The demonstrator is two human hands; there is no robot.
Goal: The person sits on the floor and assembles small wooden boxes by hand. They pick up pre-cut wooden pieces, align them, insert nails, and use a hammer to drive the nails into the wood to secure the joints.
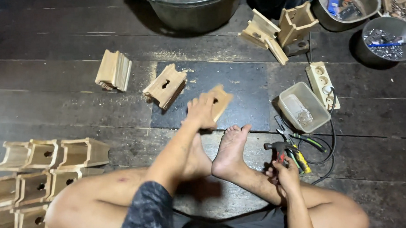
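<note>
Head view, looking down at crossed bare legs on dark plank floor [40, 40]. Left hand [201, 113] closed over lower edge of wooden panel [220, 102] with keyhole slot, panel standing tilted on dark mat [250, 91]; fingers cover part of it, slot barely readable. Right hand [284, 174] wrapped shut round hammer [277, 146] handle, head just right of right foot, handle mostly hidden in fist. Stack of similar slotted panels [165, 85] at mat's left edge, count inside stack unclear. Second stack of plain slats [114, 70] further left on floor, count unclear. Finished wooden boxes [42, 175] bottom left, roughly eight visible, lowest ones cut off by frame. Two more wooden assemblies [281, 28] near top centre. Clear plastic tub [304, 107] right of mat, contents hard to make out, maybe nails. White power strip [322, 83] with black cable just beyond. Pliers [298, 153] with yellow-black grips beside hammer, partly overlapped. Black bucket [194, 9] at top, cut off, holding wood pieces. Two metal bowls [387, 38] top right, cropped, contents small and unreadable.
</note>
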